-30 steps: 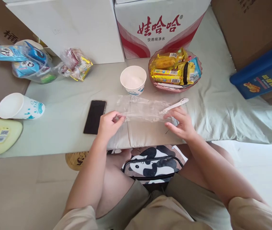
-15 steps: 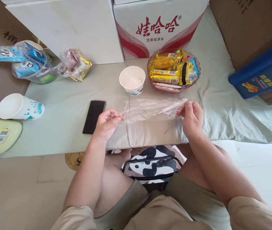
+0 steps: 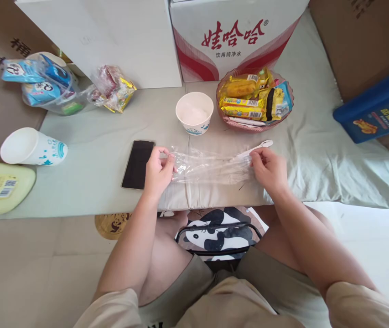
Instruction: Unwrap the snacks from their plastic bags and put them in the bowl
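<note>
A clear plastic bag (image 3: 204, 171) stretches between my two hands, just above the cloth-covered table. My left hand (image 3: 159, 171) pinches its left end, beside a dark phone (image 3: 137, 164). The other end is pinched by my right hand (image 3: 270, 168). Behind the bag, close to my right fingers, lies a white plastic spoon (image 3: 261, 145), its handle partly behind the film. A white paper cup (image 3: 194, 119) with something white inside stands beyond the bag.
A pink glass bowl (image 3: 223, 119) of wrapped snacks stands at the back. Along the left are a tipped paper cup (image 3: 40, 148), a yellow-green bottle (image 3: 23, 182), and packets in a clear container (image 3: 67, 102). Boxes (image 3: 194, 27) line the back; a blue package (image 3: 361, 118) is at right.
My left hand has turned and shifted slightly right, and the bag hangs a little lower. My right hand keeps its pinch. The whole view has shifted slightly.
</note>
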`<state>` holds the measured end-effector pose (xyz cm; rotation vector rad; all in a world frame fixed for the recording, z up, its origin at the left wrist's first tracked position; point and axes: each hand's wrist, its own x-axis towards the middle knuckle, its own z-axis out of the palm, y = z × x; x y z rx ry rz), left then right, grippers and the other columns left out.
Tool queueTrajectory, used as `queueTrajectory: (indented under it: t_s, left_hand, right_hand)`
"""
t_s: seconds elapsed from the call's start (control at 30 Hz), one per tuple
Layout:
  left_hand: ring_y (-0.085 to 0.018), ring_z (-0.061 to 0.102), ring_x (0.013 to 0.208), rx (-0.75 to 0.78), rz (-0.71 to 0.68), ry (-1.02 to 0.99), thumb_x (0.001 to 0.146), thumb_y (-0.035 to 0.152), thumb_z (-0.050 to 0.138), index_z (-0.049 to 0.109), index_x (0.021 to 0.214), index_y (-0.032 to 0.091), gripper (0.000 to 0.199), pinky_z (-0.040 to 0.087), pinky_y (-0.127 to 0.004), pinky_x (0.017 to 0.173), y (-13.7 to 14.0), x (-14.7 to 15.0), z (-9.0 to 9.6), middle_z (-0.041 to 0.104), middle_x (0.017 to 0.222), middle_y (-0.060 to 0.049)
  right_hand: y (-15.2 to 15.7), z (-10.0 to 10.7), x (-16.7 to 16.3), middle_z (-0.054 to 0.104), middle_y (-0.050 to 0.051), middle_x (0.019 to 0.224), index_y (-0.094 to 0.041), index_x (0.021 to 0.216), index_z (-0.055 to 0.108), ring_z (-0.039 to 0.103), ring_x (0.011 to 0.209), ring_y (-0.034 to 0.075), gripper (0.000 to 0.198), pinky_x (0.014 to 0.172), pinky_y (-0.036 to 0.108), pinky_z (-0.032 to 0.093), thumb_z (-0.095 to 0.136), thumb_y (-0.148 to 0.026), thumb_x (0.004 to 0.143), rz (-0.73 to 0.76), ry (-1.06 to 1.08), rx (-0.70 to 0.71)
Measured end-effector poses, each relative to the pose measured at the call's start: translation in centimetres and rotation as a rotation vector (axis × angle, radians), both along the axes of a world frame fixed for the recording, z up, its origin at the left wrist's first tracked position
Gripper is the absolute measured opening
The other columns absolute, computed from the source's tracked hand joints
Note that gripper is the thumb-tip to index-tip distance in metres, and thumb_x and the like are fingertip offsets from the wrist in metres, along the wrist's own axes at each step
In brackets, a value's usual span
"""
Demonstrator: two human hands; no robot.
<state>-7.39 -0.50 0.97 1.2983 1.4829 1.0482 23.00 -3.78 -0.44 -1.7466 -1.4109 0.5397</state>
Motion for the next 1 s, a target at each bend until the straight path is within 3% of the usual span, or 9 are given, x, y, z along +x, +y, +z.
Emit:
queueTrajectory:
  t_s: [0.17,0.27,0.33,0.43,0.6,0.7,0.8,0.9,1.0]
  left_hand:
    - [-0.009,0.049,0.037,-0.144,-0.350,-0.015,0.074,0.031,0.074,0.053,0.080,0.022,0.024,0.034,-0.018,0.038,-0.6,-0.4,1.3,0.053,0.047,0.008]
    - [-0.012,0.055,0.040,-0.302,-0.626,-0.025,0.076,0.037,0.072,0.059,0.075,0.020,0.022,0.040,-0.022,0.041,-0.9,-0.2,2.1,0.058,0.048,0.003]
    - [-0.016,0.061,0.045,-0.315,-0.673,-0.026,0.080,0.043,0.068,0.061,0.068,0.019,0.028,0.046,-0.025,0.046,-1.0,-0.1,2.2,0.061,0.049,-0.001]
    - [-0.018,0.065,0.050,-0.184,-0.493,-0.041,0.087,0.055,0.055,0.063,0.062,0.018,0.046,0.050,-0.029,0.052,-0.6,-0.5,1.3,0.066,0.052,-0.005]
    - [-0.017,0.069,0.073,0.349,0.146,0.020,0.098,0.058,0.035,0.067,0.088,0.019,0.051,0.054,-0.033,0.074,0.8,-1.3,-0.3,0.071,0.072,-0.004]
    - [-0.024,0.067,0.112,0.366,-0.149,0.316,0.084,0.047,0.066,0.068,0.104,0.020,0.033,0.051,-0.042,0.102,1.0,-0.5,0.1,0.074,0.112,-0.009]
    - [-0.033,0.055,0.134,0.264,-0.531,0.510,0.071,0.031,0.077,0.067,0.081,0.020,0.018,0.042,-0.050,0.114,0.4,0.9,0.7,0.068,0.128,-0.011]
    - [-0.026,0.067,0.110,0.098,-0.608,0.360,0.077,0.024,0.067,0.046,0.062,0.020,0.026,0.053,-0.045,0.099,-0.3,1.6,1.3,0.072,0.113,-0.010]
    - [-0.017,0.071,0.080,-0.147,-0.607,0.056,0.084,0.031,0.063,0.035,0.069,0.022,0.032,0.057,-0.031,0.070,-0.6,1.5,1.7,0.072,0.092,-0.004]
  right_hand:
    - [0.4,0.0,0.6,0.071,0.005,0.083,-0.024,0.088,0.067,0.065,0.079,0.022,0.015,0.075,0.038,0.052,0.055,-0.032,0.091,0.137,-0.237,0.284]
    - [0.3,0.2,-0.3,0.074,0.008,0.098,-0.023,0.100,0.068,0.066,0.096,0.027,0.019,0.088,0.044,0.050,0.056,-0.036,0.094,0.329,-0.360,0.305]
    - [-0.5,0.2,-1.7,0.073,0.010,0.115,-0.023,0.111,0.067,0.063,0.113,0.031,0.027,0.099,0.049,0.045,0.062,-0.041,0.092,0.449,-0.458,0.315]
    - [-2.2,0.0,-3.8,0.067,0.008,0.133,-0.028,0.124,0.065,0.052,0.131,0.034,0.036,0.111,0.053,0.035,0.066,-0.043,0.091,0.599,-0.565,0.293]
    - [-3.6,-0.7,-5.2,0.059,0.011,0.142,-0.028,0.134,0.061,0.046,0.137,0.038,0.052,0.115,0.057,0.031,0.073,-0.042,0.086,0.667,-0.595,0.169]
    - [-3.3,-1.0,-5.0,0.060,0.011,0.140,-0.027,0.135,0.060,0.046,0.136,0.037,0.054,0.115,0.058,0.031,0.073,-0.044,0.085,0.672,-0.581,0.179]
    - [-3.1,-1.1,-4.9,0.062,0.011,0.137,-0.026,0.135,0.059,0.047,0.135,0.037,0.054,0.115,0.057,0.031,0.072,-0.044,0.086,0.665,-0.567,0.201]
    - [-3.2,-1.2,-5.0,0.063,0.011,0.135,-0.026,0.134,0.060,0.049,0.133,0.035,0.051,0.115,0.055,0.032,0.071,-0.043,0.087,0.662,-0.559,0.205]
    - [-3.4,-1.2,-5.1,0.065,0.010,0.131,-0.026,0.132,0.061,0.052,0.130,0.034,0.048,0.113,0.054,0.034,0.070,-0.042,0.088,0.656,-0.551,0.224]
